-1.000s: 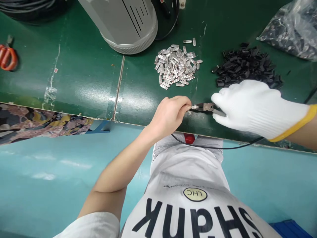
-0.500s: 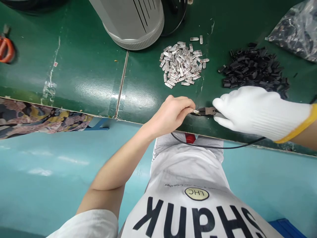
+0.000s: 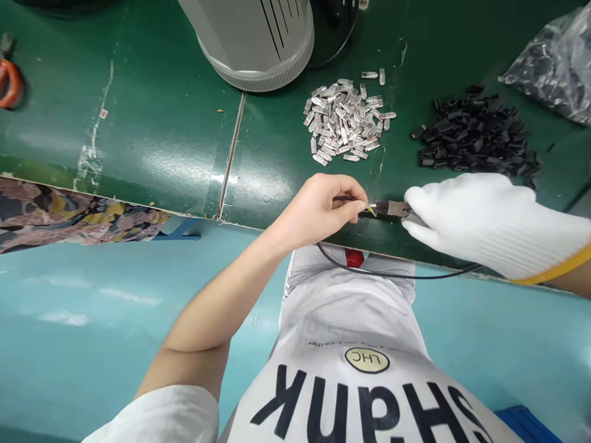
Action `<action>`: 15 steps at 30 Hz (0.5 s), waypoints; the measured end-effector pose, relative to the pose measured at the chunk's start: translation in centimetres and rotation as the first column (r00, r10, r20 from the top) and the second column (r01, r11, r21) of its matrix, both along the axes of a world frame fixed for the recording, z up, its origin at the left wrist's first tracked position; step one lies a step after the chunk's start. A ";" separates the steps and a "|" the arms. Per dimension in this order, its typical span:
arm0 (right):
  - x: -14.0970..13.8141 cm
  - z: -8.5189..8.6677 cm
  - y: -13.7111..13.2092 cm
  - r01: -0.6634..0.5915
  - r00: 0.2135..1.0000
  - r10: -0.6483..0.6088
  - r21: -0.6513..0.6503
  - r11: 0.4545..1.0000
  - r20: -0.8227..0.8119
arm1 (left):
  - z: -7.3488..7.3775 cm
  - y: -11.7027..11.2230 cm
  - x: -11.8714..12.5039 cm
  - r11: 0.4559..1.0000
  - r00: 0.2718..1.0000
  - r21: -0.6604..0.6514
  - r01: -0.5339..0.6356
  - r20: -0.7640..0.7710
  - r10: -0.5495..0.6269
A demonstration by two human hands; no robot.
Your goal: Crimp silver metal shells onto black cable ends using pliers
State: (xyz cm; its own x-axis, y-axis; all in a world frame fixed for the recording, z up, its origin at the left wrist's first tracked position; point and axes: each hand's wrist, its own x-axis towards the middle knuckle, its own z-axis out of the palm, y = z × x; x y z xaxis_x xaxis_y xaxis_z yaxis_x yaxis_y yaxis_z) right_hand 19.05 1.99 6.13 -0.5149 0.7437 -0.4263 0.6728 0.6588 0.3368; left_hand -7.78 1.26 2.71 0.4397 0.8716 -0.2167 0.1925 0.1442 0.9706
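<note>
Bare, my left hand (image 3: 330, 209) pinches the end of a black cable (image 3: 392, 274) over the table's near edge. Small coloured wires and a bit of metal (image 3: 371, 210) stick out from its fingertips. My right hand (image 3: 466, 215), in a white knitted glove with a yellow cuff, is closed round a pair of pliers (image 3: 394, 208). The plier jaws point left and meet the wire end at my left fingertips; whether they grip it I cannot tell. The cable hangs in a loop in front of my lap.
Beyond my hands lie a pile of silver metal connectors (image 3: 344, 120) and a pile of black plastic housings (image 3: 475, 132). A clear plastic bag (image 3: 554, 64) sits at the far right, a grey machine (image 3: 253, 43) at the back. Orange-handled scissors (image 3: 9, 83) lie far left on the green table (image 3: 170, 117).
The pliers and my gloved hand have shifted slightly right. My left fingers have turned a little, and black cable now shows between them, with coloured wires at the tip.
</note>
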 end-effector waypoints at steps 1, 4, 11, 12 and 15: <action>0.0 0.0 0.0 -0.010 1.000 0.010 0.004 1.000 0.002 | 0.2 0.1 0.1 0.996 1.000 -0.086 0.004 0.028 -0.002; -0.1 0.2 0.1 -0.014 1.000 0.014 -0.016 1.000 0.003 | 0.5 0.2 0.3 0.963 0.993 -0.270 0.021 0.118 0.012; 0.0 -0.4 0.5 -0.065 0.998 0.066 0.053 0.996 -0.020 | 0.1 0.1 0.4 0.918 0.977 -0.398 -0.003 0.196 0.088; 0.2 -0.6 0.5 -0.077 0.997 0.078 0.061 0.995 -0.024 | 0.1 0.1 0.4 0.914 0.977 -0.406 -0.004 0.195 0.090; 0.7 -0.7 0.3 -0.075 0.994 0.078 0.040 0.996 -0.072 | 0.4 0.3 0.4 0.902 0.980 -0.431 -0.003 0.179 0.089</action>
